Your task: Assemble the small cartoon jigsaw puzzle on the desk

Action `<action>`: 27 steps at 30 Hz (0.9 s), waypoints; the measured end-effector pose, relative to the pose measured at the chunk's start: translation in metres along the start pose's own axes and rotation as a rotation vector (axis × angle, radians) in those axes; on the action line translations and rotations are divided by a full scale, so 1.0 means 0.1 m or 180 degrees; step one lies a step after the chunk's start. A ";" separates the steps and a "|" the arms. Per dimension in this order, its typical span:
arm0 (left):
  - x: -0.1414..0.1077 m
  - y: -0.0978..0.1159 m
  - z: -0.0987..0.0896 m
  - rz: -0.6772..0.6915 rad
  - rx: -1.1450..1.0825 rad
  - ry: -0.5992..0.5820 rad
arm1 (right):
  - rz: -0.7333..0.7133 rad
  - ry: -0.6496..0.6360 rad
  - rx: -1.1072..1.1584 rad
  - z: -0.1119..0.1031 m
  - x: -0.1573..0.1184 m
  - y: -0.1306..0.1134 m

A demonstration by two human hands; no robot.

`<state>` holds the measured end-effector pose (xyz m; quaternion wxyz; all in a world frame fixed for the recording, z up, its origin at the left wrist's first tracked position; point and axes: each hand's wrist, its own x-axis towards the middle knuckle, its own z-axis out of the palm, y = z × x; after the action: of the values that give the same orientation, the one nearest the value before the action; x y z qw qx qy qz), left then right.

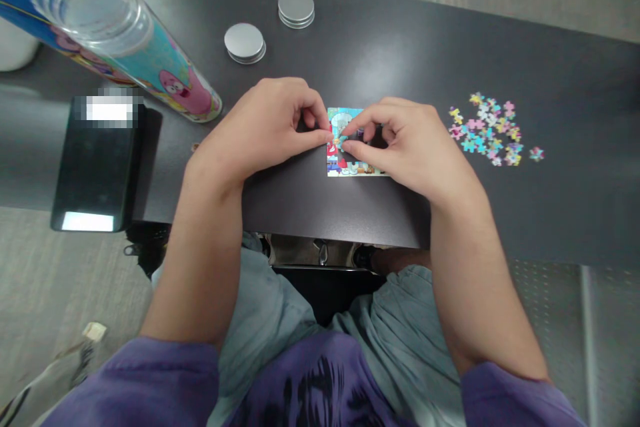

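Observation:
A small, partly assembled jigsaw puzzle (350,171) lies flat on the dark table, its border pieces joined around a dark gap. At its left edge, the thumb and forefinger of my left hand (273,123) are pinched together on the border. My right hand (400,137) reaches over the puzzle from the right, thumb and forefinger closed on a small puzzle piece (343,142) just inside the left border. That hand covers the puzzle's right part. Loose puzzle pieces (485,130) lie in a spread-out pile to the right, with a single piece (537,154) apart from them.
Two short stacks of silver round lids (245,41) (296,7) sit towards the back. Clear-topped cartoon tubes (175,80) stand at the left, beside a black device (95,167) near the front edge. The table (380,213) ends just before my lap.

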<state>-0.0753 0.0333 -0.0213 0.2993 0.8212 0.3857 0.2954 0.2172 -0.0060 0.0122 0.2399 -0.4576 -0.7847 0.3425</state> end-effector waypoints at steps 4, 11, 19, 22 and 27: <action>0.01 0.05 0.00 -0.0083 -0.0105 0.0105 | -0.0041 0.0011 0.0015 0.00 0.00 0.00; -0.01 -0.02 0.00 0.0023 0.0017 0.0100 | 0.0153 0.0709 0.0142 -0.24 -0.11 -0.09; 0.03 0.31 -0.09 0.0428 0.0110 0.0177 | 0.0316 0.1563 0.0119 -0.91 -0.49 0.20; 0.05 0.40 -0.06 0.0643 0.0079 0.0298 | 0.0347 0.1688 -0.0048 -1.18 -0.66 0.41; 0.05 0.43 0.07 0.0462 0.0471 0.0473 | 0.0967 0.2017 -0.0458 -1.40 -0.86 0.63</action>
<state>-0.0478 0.0126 0.0059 0.1864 0.8426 0.3671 0.3471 0.3885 -0.0153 0.0502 0.3847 -0.6682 -0.6165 0.1593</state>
